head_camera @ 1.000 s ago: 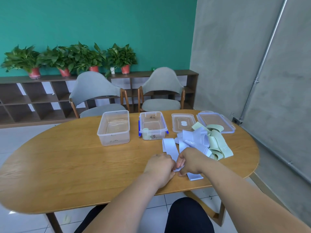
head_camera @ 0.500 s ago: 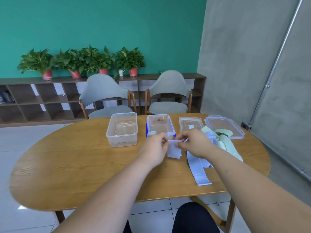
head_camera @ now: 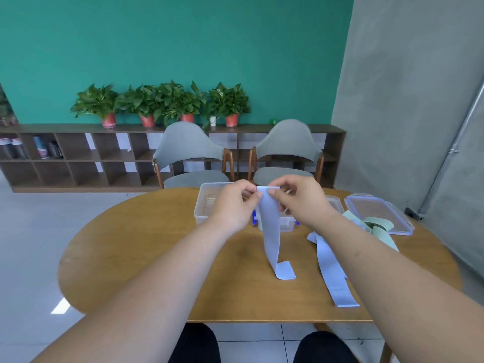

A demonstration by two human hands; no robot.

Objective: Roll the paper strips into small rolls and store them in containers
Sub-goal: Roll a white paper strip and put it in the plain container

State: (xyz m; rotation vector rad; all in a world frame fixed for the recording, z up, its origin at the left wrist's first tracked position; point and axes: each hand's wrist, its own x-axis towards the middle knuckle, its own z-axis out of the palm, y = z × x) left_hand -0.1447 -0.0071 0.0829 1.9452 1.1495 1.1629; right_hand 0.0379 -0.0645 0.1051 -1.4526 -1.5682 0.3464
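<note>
Head view: both hands' fingers [head_camera: 258, 196] now pinch the blue strip [head_camera: 271, 231] raised higher.

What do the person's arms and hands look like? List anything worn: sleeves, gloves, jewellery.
Both forearms are bare up to the frame edge, with no sleeve in view. The left hand and right hand wear no gloves, and no watch, ring or bracelet shows. Below the arms, dark trousers cover the knees.

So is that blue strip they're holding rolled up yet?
Not yet. The blue strip hangs unrolled from the left hand and right hand, which pinch its top edge; its bottom end curls on the table.
</note>
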